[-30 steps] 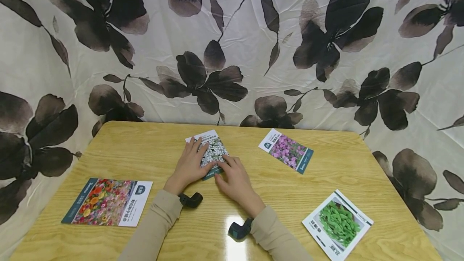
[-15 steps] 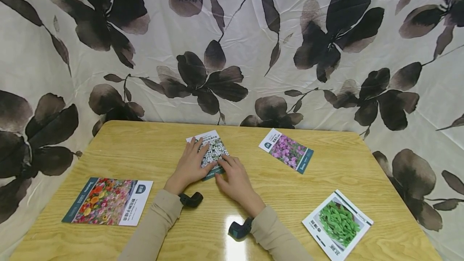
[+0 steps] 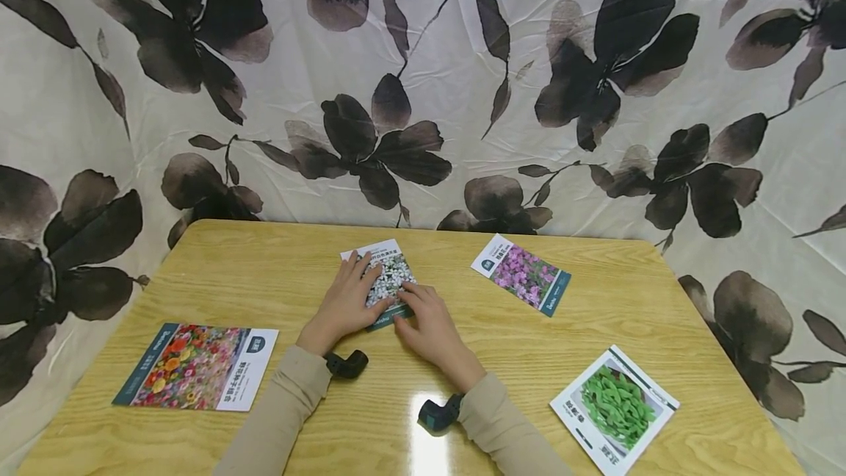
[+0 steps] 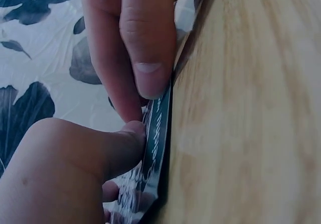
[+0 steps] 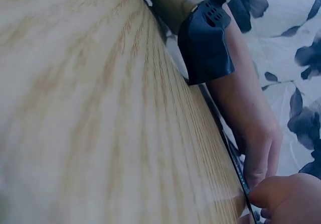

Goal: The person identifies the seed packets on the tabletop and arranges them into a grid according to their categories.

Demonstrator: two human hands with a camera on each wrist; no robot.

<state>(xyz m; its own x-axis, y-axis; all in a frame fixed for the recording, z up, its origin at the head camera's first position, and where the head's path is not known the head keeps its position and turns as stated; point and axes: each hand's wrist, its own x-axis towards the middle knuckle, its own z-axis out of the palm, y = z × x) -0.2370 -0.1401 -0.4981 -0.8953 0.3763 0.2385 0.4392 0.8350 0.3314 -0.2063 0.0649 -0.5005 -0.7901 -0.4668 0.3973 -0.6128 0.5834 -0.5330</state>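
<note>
A seed packet (image 3: pixel 390 281) with white flowers printed on it lies on the table, slightly turned. My left hand (image 3: pixel 340 308) rests on its left side with fingers spread, partly covering the picture. At its lower right, my right hand (image 3: pixel 432 329) touches the packet with the fingertips, while the thumb sits by the lower corner. In the left wrist view, the packet's dark green bottom strip (image 4: pixel 158 128) shows edge-on between the thumbs of both hands. The right wrist view shows the right thumb (image 5: pixel 286 199) at the packet's edge, with the left hand (image 5: pixel 258 148) beyond it.
A pink-flower packet (image 3: pixel 525 274) lies at the back right. A packet with green leaves (image 3: pixel 617 406) lies at the front right. On the left is a larger packet with mixed flowers (image 3: pixel 194 367). Behind the wooden table (image 3: pixel 509 380) hangs a floral cloth (image 3: pixel 463 72).
The white-flower packet has shifted very slightly toward me under the hands. Both hands keep nearly the same place, and the other packets stay put.
</note>
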